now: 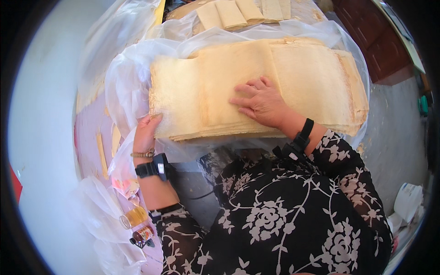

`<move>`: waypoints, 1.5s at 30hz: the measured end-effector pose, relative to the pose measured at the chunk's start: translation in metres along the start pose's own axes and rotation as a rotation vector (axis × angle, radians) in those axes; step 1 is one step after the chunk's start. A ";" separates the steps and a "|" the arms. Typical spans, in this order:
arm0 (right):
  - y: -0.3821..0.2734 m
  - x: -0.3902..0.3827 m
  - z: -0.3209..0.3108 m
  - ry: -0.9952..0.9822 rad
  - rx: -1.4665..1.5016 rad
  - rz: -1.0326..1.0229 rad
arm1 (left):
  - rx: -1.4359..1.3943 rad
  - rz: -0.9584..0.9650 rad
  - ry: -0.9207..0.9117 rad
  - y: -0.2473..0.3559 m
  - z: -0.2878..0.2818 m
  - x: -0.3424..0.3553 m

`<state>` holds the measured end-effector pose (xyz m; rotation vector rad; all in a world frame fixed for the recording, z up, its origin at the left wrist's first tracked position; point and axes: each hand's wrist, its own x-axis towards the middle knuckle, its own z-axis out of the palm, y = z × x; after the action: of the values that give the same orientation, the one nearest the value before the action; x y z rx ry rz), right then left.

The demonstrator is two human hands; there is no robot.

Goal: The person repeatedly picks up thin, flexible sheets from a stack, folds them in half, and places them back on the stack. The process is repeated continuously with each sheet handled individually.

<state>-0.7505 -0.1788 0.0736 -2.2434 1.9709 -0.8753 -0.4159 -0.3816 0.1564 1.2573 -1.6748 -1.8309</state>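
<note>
A thick stack of thin, pale yellow tofu-skin-like sheets (316,87) lies on crumpled clear plastic in front of me. The top sheet (220,73) shows faint fold lines, and the stack's right edge is ragged and browner. My left hand (147,128) is at the stack's near left corner, thumb and fingers pinching the sheet edge; how many layers it grips is hidden. Toward the middle, my right hand (261,101) rests palm down on the top sheet with its fingers spread.
Several folded yellow sheets (243,13) lie beyond the stack. Clear plastic film (126,78) surrounds it. At lower left are a glass jar (133,217) with yellowish contents and a small dark bottle (143,234). A red-brown cabinet (373,39) stands far right, a white bucket (408,201) lower right.
</note>
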 end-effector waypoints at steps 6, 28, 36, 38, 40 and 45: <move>0.000 0.000 -0.005 0.008 0.014 -0.022 | 0.000 0.212 -0.119 0.050 0.062 -0.014; 0.005 0.003 -0.010 0.298 0.526 0.456 | 1.261 0.565 0.425 -0.047 0.207 0.074; 0.011 0.010 -0.008 0.357 0.540 0.609 | 1.079 0.742 0.231 -0.043 0.167 0.069; 0.010 0.010 -0.005 0.339 0.478 0.599 | 1.240 0.715 0.280 -0.049 0.169 0.068; 0.008 0.010 -0.003 0.362 0.450 0.590 | 1.354 0.719 0.317 -0.053 0.173 0.069; 0.004 0.011 -0.006 0.423 0.002 0.333 | 1.429 0.846 0.182 -0.047 0.175 0.074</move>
<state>-0.7566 -0.1875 0.0811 -1.7505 2.4099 -1.3827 -0.5796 -0.3207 0.0687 0.7028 -2.7927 0.1286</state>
